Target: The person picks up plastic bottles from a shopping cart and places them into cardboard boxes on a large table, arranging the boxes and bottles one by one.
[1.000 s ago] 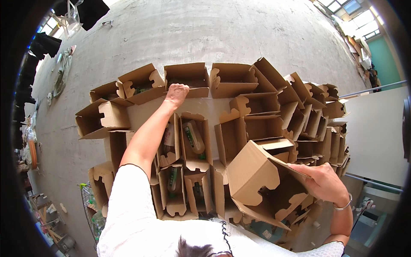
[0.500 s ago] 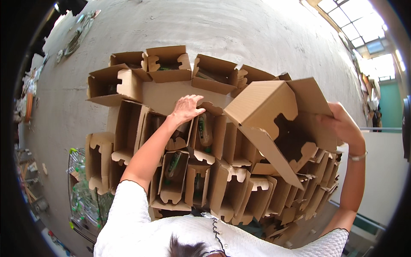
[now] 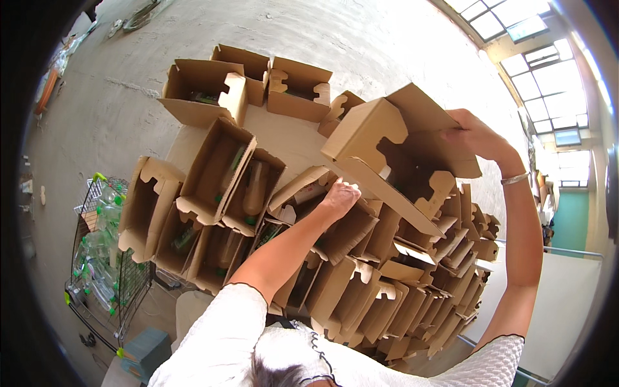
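My right hand [image 3: 477, 137] grips the upper flap of an open cardboard box [image 3: 364, 132], which is held up and tilted over the others; its cut-out flaps face me. Lower and further left, my left hand [image 3: 342, 198] is closed at the top edge of another cardboard box [image 3: 351, 235] in the crowded group. Its fingertips are partly hidden. A clear bottle with a green cap [image 3: 253, 193] lies inside an open box just left of that hand. Beside it, another box [image 3: 209, 161] also holds a bottle.
Several open boxes [image 3: 300, 90] stand along the far side of the pale surface [image 3: 277, 135]. More boxes [image 3: 445, 258] are packed tightly at the right. A wire cart [image 3: 132, 284] full of green-capped bottles stands at the left, near a grey-blue box [image 3: 147, 353].
My left hand has moved right and down, and its spread fingers have closed at a box edge. The raised box has shifted slightly left and up with my right hand. The view has turned.
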Demonstrator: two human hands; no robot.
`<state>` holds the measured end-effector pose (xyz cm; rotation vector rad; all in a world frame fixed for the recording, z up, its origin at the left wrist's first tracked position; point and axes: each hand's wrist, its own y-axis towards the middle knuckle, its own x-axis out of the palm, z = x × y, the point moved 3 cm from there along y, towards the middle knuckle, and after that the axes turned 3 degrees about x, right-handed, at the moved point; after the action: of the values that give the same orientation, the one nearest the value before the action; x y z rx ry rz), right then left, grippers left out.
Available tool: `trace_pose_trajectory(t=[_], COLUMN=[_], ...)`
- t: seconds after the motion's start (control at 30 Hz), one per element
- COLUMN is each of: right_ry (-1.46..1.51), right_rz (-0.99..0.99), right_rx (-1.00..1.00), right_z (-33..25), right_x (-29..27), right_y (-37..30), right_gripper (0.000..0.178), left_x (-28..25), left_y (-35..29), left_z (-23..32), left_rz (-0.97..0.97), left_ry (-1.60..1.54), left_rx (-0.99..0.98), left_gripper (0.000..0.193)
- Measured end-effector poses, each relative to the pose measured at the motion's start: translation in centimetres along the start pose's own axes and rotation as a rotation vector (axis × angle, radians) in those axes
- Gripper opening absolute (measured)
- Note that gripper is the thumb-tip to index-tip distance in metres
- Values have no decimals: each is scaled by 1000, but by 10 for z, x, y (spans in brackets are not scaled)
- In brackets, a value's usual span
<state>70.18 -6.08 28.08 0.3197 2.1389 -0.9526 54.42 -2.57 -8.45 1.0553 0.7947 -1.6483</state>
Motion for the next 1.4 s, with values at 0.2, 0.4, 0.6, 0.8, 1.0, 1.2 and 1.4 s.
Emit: trace_pose_trajectory(t=[0.2,0.4,0.6,0.8,1.0,1.2,1.4], right_ry=[-163,-244,-254,-162,-413,-188,-199], right_rz=[188,16,-67,-231,-85,155,151], right_rx=[-125,-131,-84,-49,-331,-199,-31], right_z=[-37,-80,-104,-96,-68,-33,-101], right_x=[26,38,41,60,109,176,146], right_y=[75,166,236,290,325,341,316], right_gripper=[36,40,33,39,42,46,32], left_x=[4,3,9,11,7,-78,-230], left_y=[-7,-7,-6,-7,-14,-117,-243], left_z=[-10,-4,-1,3,4,16,-113], left_rz=[244,332,322,307,253,582,1480], left_ry=[-217,-137,-154,-125,-149,-500,-990], left_rx=[-23,-54,-67,-78,-91,-14,-633], left_gripper=[20,19,17,14,31,72,53])
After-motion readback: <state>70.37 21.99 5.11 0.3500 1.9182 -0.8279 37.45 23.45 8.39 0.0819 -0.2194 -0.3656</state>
